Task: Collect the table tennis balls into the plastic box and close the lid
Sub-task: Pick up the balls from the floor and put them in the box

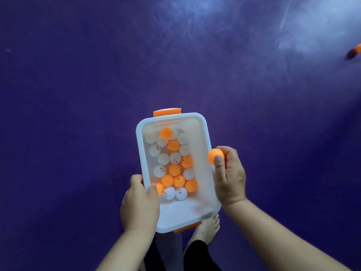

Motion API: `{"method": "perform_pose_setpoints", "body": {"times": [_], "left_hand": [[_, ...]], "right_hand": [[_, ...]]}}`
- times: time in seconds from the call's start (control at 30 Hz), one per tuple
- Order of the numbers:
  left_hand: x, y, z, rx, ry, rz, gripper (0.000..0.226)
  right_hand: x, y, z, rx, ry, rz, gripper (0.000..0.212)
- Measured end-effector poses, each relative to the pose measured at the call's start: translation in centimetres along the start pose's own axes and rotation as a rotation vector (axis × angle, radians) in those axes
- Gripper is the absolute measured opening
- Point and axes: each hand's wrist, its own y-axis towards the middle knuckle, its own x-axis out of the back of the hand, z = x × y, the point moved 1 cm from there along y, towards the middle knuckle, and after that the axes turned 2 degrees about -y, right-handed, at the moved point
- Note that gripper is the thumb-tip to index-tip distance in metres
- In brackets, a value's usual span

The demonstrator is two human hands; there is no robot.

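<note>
Above the purple floor (78, 114), our left hand (139, 204) grips the near left rim of the open plastic box (139, 145), thumb inside. White and orange table tennis balls (174, 170) lie in it. Our right hand (229, 178) pinches an orange ball (212, 155) just beside the box's right rim. A stray ball (358, 48), also orange, sits at the floor's right edge.

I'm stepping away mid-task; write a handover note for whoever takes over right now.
Left hand grips the plastic box at its left rim.
Right hand pinches an orange ball beside the box's right rim.
Done: many white and orange balls lie in the box.
Left: drop this ball in, fetch the stray ball on the floor at far right, close the lid, which is not in view.
</note>
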Motion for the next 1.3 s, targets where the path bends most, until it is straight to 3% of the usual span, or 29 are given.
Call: {"method": "perform_pose_setpoints", "body": {"times": [0.13, 0.3, 0.63, 0.87, 1.3], "left_hand": [[3.6, -3.8, -6.7, -0.076, 0.007, 0.011, 0.008], [8.6, -9.7, -15.2, -0.151, 0.038, 0.024, 0.006], [14.9, -20.4, -29.0, -0.223, -0.031, 0.079, 0.007], [18.0, -20.6, -37.1, -0.28, -0.033, 0.115, 0.007], [18.0, -16.0, -54.0, -0.425, 0.131, 0.234, 0.008]], "right_hand": [[6.1, 1.4, 5.6, 0.099, -0.038, -0.037, 0.049], [15.8, 3.9, 10.6, 0.057, -0.087, -0.116, 0.015], [35.1, 8.2, 18.2, 0.197, -0.244, -0.195, 0.029], [42.1, 12.5, 20.7, 0.044, -0.218, -0.252, 0.02], [48.4, 23.4, 22.0, -0.322, -0.042, -0.29, 0.019]]}}
